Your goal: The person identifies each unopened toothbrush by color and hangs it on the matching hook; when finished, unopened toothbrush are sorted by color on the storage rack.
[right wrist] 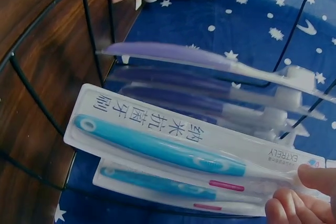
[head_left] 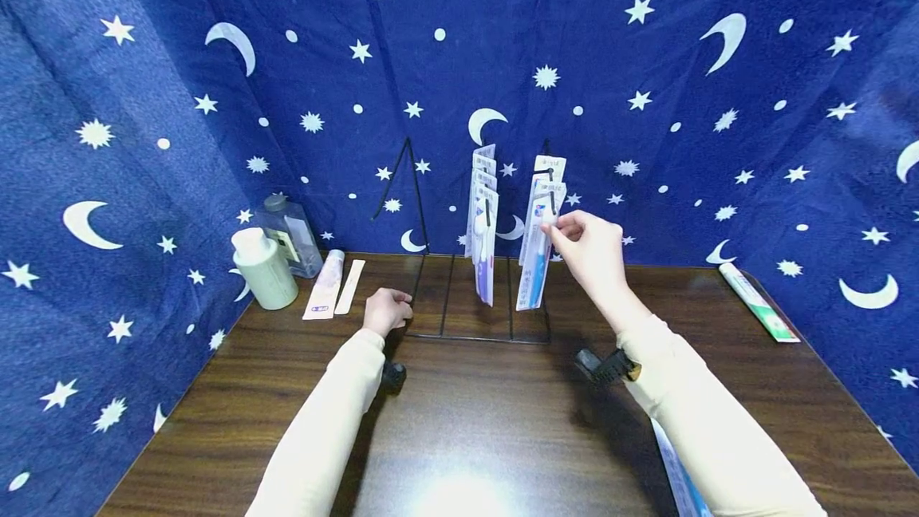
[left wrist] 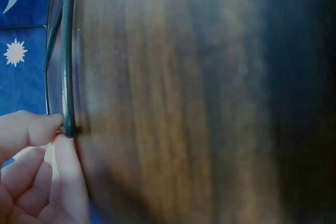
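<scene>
A black wire display rack (head_left: 477,339) stands on the table. On its right hook hang two packaged blue toothbrushes, one behind the other. My right hand (head_left: 590,246) pinches the front blue toothbrush pack (right wrist: 157,140) near its upper end, thumb on its face, while the hook tip shows at the top of the card. Several packaged purple toothbrushes (head_left: 484,262) hang in a row on the middle hook. With thumb and fingertips, my left hand (head_left: 388,311) holds the rack's front left corner; the left wrist view shows the end of the wire (left wrist: 67,77) between them.
Left of the rack are a pale green bottle (head_left: 267,276), a grey see-through bottle (head_left: 303,242), a pinkish tube (head_left: 326,286) and a white strip (head_left: 349,287). A green-and-white tube (head_left: 759,303) lies far right. A blue-and-white package (head_left: 675,469) is partly under the right sleeve.
</scene>
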